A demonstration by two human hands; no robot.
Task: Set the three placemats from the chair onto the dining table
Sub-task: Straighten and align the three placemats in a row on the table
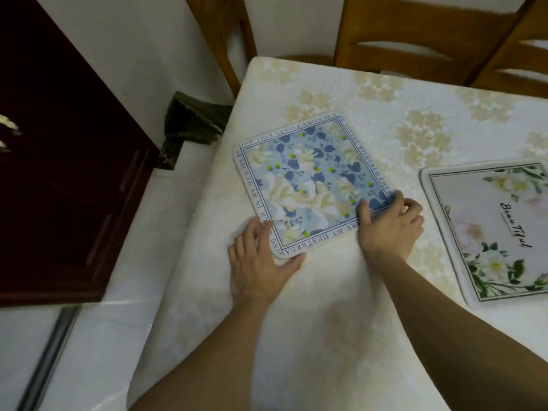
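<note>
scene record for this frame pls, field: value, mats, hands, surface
surface: dining table under a cream floral tablecloth
mat 1: blue floral rectangular placemat with a text border, flat on the table, turned at an angle to its edge
mat 2: white placemat with green leaves and script lettering, flat to the right, partly out of frame
third mat: not in view
left hand: on mat 1's near corner
right hand: fingers gripping mat 1's right corner
background: wooden chairs beyond the table

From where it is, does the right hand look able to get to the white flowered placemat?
Probably yes. The right hand pinches the blue placemat; only bare tablecloth separates it from the white placemat.
</note>
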